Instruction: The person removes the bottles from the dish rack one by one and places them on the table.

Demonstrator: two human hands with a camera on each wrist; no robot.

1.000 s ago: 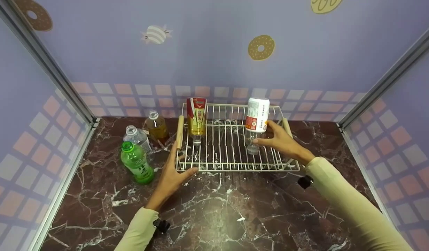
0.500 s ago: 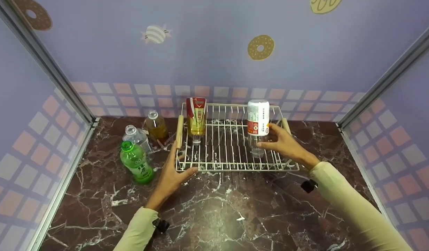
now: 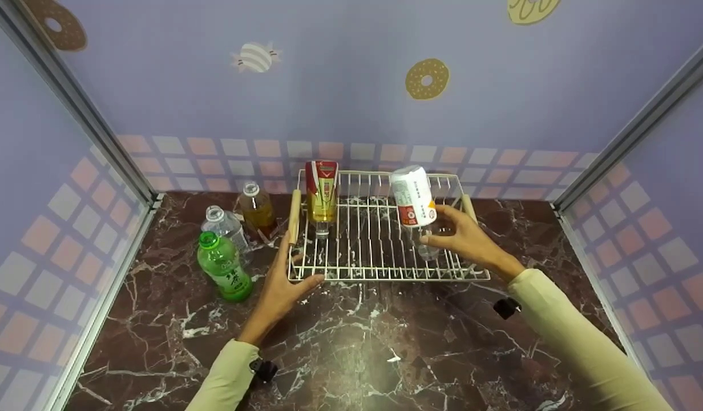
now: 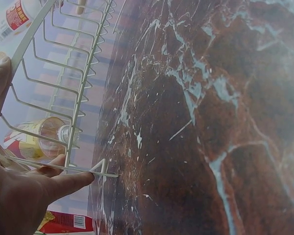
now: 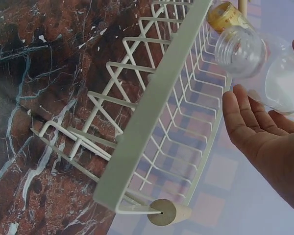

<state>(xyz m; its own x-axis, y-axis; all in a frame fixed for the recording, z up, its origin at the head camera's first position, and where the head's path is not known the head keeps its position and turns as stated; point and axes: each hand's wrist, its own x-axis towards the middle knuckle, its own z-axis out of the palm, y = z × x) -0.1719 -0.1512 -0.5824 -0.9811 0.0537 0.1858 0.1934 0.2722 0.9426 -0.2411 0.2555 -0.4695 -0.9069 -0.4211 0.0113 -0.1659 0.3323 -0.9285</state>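
In the head view my right hand holds a clear plastic bottle with a white and red label. The bottle is upside down and tilted, its base leaning left, over the right half of a white wire rack. In the right wrist view the bottle's open neck lies between the thumb and fingers. My left hand grips the rack's front left corner, thumb on the front rail. Another bottle, with a red and yellow label, stands inverted in the rack's left part.
Left of the rack stand a green bottle, a clear bottle and a bottle with amber liquid. Wooden handles edge the rack's sides. Patterned walls enclose the dark marbled tabletop.
The right hand has shifted slightly right and nearer. Its bottle went from almost upright to tilted, with the base swinging left and the neck right. The left hand and rack stay put.
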